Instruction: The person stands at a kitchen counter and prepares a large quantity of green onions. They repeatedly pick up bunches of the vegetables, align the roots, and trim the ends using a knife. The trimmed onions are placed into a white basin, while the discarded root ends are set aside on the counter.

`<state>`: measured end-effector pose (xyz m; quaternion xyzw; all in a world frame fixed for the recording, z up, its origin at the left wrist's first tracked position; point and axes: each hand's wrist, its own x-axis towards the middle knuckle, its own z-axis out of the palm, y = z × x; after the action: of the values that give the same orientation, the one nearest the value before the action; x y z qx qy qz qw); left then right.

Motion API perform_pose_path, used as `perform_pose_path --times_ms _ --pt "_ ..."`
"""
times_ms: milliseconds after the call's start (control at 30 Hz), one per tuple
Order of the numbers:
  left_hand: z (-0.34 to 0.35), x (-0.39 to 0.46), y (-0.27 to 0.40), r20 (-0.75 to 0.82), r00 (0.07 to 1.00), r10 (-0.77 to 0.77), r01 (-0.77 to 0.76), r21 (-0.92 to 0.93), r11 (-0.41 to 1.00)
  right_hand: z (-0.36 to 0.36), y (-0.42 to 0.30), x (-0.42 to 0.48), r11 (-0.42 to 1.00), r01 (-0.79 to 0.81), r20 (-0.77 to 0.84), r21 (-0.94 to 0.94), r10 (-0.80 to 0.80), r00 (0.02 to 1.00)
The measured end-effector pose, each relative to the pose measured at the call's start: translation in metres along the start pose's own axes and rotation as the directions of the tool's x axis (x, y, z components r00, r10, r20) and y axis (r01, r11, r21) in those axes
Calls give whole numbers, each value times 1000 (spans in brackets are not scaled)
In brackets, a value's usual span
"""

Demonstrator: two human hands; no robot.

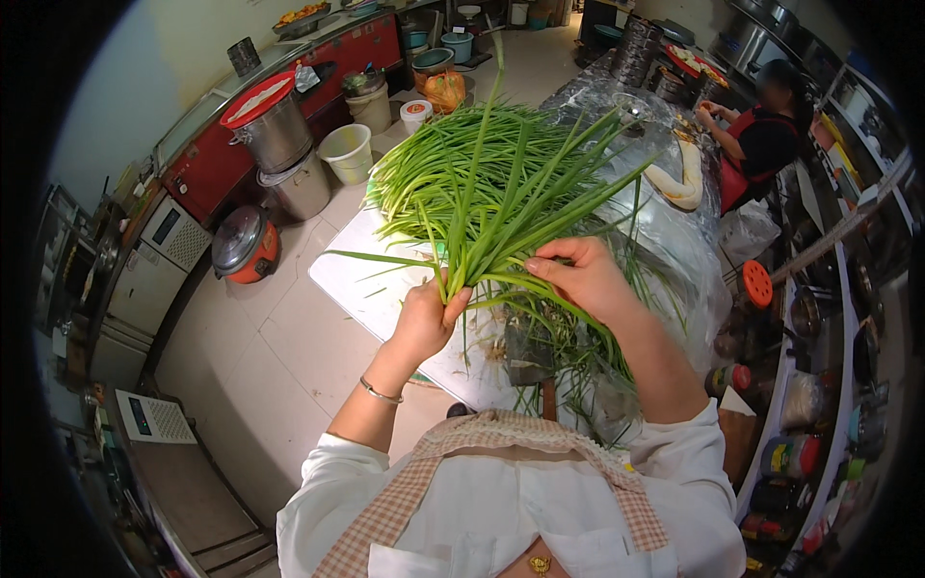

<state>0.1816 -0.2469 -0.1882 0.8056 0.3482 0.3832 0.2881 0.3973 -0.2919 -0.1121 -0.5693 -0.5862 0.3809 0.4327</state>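
My left hand grips a fanned bunch of green onions near its lower end, leaves pointing away from me. To its right, my right hand pinches a stalk at the side of the bunch between thumb and fingers. Behind both hands lies a large heap of green onions on the white tabletop. A cleaver with a broad dark blade and a wooden handle rests below my hands, partly covered by loose leaves. Trimmed green scraps are strewn around it.
Clear plastic sheeting covers the table on the right, with a long pale dough roll on it. Beyond, a person handles something small. On the left floor stand a red cooker, a white bucket and a steel pot.
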Motion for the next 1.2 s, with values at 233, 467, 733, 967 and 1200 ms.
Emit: perform_pose_path --times_ms 233,467,733,967,1200 --pt "20 8 -3 -91 976 -198 186 -124 975 32 7 -25 431 706 227 -562 -741 632" --pt "10 8 -49 -78 882 -465 401 -394 827 -17 0 -47 577 344 -82 741 -431 898" --pt "-11 6 -36 -244 946 -215 180 -156 971 -32 44 -51 854 227 377 -468 -39 925" --pt "-11 0 -23 -149 984 -99 91 -60 994 -8 -23 -34 832 431 29 -349 -450 893" --pt "-5 -5 -8 -53 998 27 -29 -25 999 25 -21 14 674 562 121 -479 -583 803"
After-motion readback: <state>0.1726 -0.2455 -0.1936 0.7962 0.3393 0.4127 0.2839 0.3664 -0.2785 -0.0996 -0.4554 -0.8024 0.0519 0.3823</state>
